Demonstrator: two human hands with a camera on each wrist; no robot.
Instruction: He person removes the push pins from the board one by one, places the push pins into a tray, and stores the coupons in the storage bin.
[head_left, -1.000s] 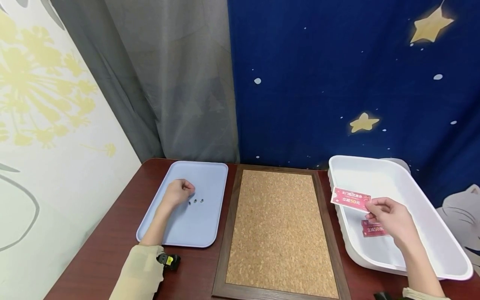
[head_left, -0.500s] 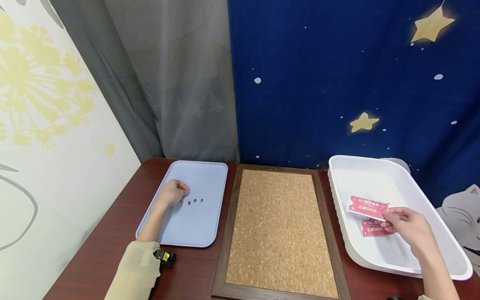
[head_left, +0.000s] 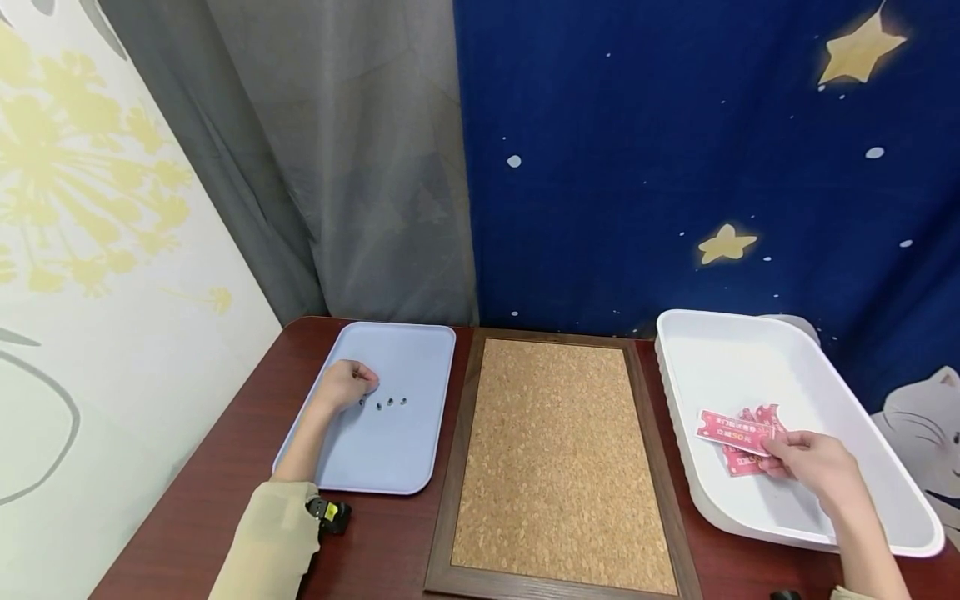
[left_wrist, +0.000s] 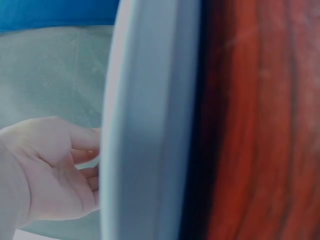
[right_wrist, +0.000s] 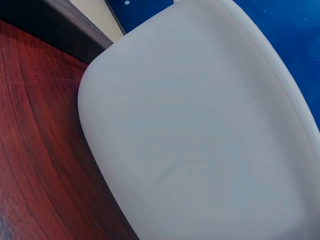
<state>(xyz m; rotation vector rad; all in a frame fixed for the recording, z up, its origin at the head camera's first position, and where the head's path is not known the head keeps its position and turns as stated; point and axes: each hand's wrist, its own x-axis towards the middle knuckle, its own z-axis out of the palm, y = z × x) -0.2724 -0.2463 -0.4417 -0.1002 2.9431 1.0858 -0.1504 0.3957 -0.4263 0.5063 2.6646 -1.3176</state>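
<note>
In the head view my right hand holds a pink paper coupon by its right end, low inside the white plastic bin. More pink showing behind it belongs to another coupon at a different angle, and a further coupon lies underneath. My left hand is over the light blue tray, thumb and fingertips together near the surface. Beside it lie several small dark metallic pieces. In the left wrist view the tray rim hides the left fingertips, so I cannot tell whether they pinch anything.
Between tray and bin lies a cork board in a brown wooden frame. All stand on a dark red wooden table. Behind it hang a grey curtain and a blue one with stars. The right wrist view shows mostly bin.
My right hand has moved right and down with its coupon, and another angled coupon now shows behind it. My left hand has shifted slightly left, with another small piece now visible beside it.
</note>
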